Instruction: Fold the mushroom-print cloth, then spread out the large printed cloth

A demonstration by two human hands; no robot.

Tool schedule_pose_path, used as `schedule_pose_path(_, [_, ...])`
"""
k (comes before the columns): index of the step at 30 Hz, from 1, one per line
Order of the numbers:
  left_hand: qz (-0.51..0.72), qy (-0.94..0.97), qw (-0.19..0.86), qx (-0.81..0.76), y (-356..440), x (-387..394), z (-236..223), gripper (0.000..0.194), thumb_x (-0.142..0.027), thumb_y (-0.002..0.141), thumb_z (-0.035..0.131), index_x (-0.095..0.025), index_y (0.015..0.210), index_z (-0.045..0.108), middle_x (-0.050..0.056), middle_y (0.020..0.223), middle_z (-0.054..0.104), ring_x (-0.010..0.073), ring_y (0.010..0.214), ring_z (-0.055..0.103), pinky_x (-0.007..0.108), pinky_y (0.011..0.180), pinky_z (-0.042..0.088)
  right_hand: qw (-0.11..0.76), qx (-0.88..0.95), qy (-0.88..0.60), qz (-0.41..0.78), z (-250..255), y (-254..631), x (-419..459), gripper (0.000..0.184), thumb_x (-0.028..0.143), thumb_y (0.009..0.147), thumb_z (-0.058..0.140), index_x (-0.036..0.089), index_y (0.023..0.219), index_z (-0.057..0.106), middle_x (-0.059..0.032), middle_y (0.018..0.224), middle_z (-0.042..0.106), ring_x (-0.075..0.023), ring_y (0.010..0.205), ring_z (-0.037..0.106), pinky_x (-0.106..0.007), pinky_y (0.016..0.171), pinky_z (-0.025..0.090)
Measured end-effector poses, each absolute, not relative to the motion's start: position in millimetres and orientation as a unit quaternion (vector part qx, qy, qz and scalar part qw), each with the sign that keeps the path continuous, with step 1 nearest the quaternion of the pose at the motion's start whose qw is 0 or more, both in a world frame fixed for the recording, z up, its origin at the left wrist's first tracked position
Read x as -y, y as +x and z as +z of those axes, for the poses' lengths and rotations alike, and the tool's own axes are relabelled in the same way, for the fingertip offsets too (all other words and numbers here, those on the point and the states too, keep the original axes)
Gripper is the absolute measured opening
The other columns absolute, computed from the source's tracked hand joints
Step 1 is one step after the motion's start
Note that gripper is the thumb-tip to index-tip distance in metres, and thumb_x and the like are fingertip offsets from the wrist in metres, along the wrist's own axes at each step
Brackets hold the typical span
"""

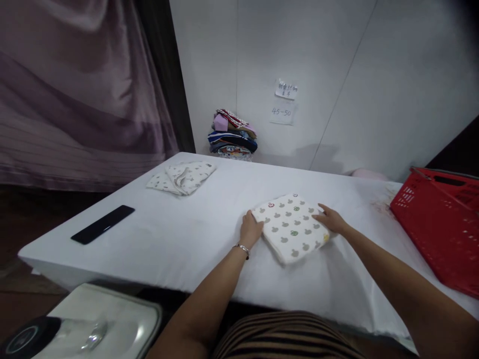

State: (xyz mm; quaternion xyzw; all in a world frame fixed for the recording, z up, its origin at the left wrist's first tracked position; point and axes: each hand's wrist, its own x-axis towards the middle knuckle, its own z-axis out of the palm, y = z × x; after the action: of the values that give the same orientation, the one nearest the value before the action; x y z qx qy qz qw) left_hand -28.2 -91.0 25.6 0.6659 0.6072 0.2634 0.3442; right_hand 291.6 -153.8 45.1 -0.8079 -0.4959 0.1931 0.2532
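A folded white cloth (295, 224) printed with grey, green, red and yellow apple-like shapes is held between my two hands over the front of the white-covered table (209, 239). My left hand (251, 230) grips its left edge, the thumb on top and the other fingers partly hidden. On the opposite side, my right hand (331, 219) holds the right edge with its thumb over the print. Farther back on the left lies a second white patterned cloth (183, 177), loosely folded, apart from both hands.
A flat black object (103, 224) lies near the table's left edge. At the right stands a red plastic basket (441, 224). Folded fabrics (232, 134) are stacked behind the table against the wall. Below the front left is a pale machine-like surface (105, 319). A purple curtain (75, 89) hangs left.
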Motion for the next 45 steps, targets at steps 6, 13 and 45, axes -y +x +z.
schedule_pose_path(6, [0.267, 0.654, 0.383, -0.596, -19.3, 96.4, 21.2, 0.073, -0.036, 0.072, 0.067, -0.016, 0.134, 0.034, 0.017, 0.138, 0.043, 0.0267, 0.121, 0.048, 0.034, 0.095, 0.041, 0.168, 0.628, -0.76, 0.01, 48.0, 262.9, 140.6, 0.048, 0.028, 0.086, 0.05, 0.014, 0.132, 0.05, -0.0151, 0.132, 0.052, -0.0279, 0.12, 0.049, -0.041, 0.102, 0.037])
schedule_pose_path(13, [0.274, 0.663, 0.395, -0.574, -26.0, 84.1, 15.2, 0.073, -0.037, 0.069, 0.07, -0.015, 0.133, 0.041, 0.016, 0.136, 0.047, 0.0273, 0.122, 0.048, 0.034, 0.099, 0.037, 0.127, 0.773, -0.621, 0.024, 19.6, 164.7, 199.7, 0.053, 0.044, 0.093, 0.041, 0.02, 0.14, 0.04, -0.0115, 0.148, 0.034, -0.0274, 0.137, 0.028, -0.053, 0.108, 0.026])
schedule_pose_path(45, [0.191, 0.905, 0.269, -0.268, -47.9, 103.0, 25.8, 0.025, -0.026, 0.091, 0.045, -0.032, 0.101, 0.068, -0.002, 0.124, 0.058, 0.016, 0.113, 0.052, 0.027, 0.092, 0.044, 0.174, 0.69, -0.702, -0.008, 35.2, 119.2, 242.1, 0.023, 0.027, 0.092, 0.043, 0.02, 0.094, 0.065, -0.0071, 0.088, 0.061, -0.0214, 0.084, 0.054, -0.032, 0.076, 0.043])
